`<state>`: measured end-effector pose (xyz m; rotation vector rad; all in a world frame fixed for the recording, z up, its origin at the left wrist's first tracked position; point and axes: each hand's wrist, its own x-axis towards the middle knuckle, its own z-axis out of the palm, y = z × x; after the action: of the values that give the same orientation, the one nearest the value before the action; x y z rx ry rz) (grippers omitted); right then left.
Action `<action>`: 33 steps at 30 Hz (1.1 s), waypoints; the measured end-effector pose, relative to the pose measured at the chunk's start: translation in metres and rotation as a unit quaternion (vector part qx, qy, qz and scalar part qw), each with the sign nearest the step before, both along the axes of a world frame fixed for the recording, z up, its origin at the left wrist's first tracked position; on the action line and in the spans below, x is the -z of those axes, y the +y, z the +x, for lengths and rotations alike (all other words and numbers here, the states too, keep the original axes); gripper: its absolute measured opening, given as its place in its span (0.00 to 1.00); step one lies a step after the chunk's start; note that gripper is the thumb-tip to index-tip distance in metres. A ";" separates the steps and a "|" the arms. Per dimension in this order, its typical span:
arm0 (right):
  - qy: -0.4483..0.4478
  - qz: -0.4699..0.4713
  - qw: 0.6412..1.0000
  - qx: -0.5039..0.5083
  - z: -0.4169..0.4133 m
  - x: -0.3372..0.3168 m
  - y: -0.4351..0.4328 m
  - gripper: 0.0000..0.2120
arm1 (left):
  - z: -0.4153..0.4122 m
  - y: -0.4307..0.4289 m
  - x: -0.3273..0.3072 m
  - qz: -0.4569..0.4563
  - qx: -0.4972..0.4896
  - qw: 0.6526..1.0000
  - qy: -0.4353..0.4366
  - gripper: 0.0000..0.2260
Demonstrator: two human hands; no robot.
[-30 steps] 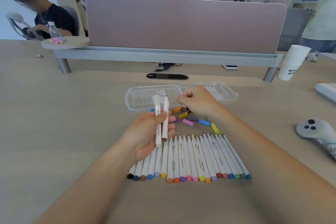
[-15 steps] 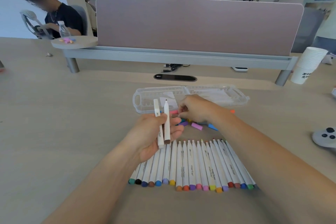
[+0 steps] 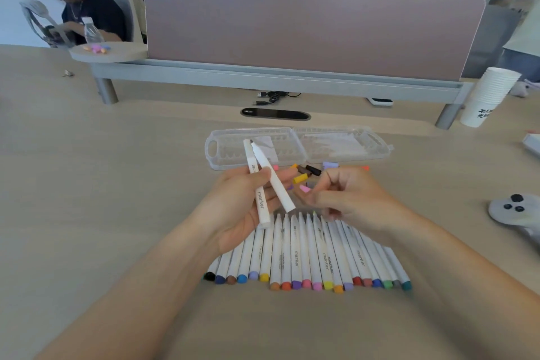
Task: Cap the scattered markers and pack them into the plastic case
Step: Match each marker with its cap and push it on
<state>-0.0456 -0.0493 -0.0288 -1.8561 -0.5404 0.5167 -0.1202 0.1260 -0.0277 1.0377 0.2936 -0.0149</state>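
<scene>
My left hand (image 3: pixel 233 210) grips two white markers (image 3: pixel 258 202) upright, their uncapped tips in front of the clear plastic case (image 3: pixel 350 146), which lies open. My right hand (image 3: pixel 350 202) hovers beside them with curled fingers; whether it holds a cap is hidden. A pink cap (image 3: pixel 305 188) shows right at its fingertips. Several loose caps (image 3: pixel 301 178) lie between my hands and the case. A row of several white markers (image 3: pixel 306 257) with coloured ends lies on the table below my hands.
A white controller (image 3: pixel 514 210) sits at the right, and a stack of paper cups (image 3: pixel 491 93) stands at the back right. The pink divider (image 3: pixel 306 29) on a raised shelf closes off the back. A person (image 3: pixel 79 9) sits at the far left.
My right hand has drawn back from the pile of caps toward me and toward the held markers. The left hand has tilted its two markers slightly. The camera has shifted a little.
</scene>
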 end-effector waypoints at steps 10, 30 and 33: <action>0.132 0.115 0.985 0.001 -0.009 0.008 -0.006 0.10 | -0.002 -0.011 0.004 -0.020 0.019 0.999 -0.034 0.13; -0.288 -0.384 0.877 0.005 0.113 0.014 0.046 0.04 | 0.006 0.002 0.009 0.032 -0.064 0.997 -0.004 0.09; -0.306 -0.429 0.850 -0.008 0.110 0.008 0.057 0.04 | 0.005 0.000 0.008 0.028 -0.049 0.998 -0.004 0.09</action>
<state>0.0639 0.0075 -0.0371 -2.9194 -0.8251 0.1465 -0.1152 0.1265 -0.0356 1.0783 0.3392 0.0852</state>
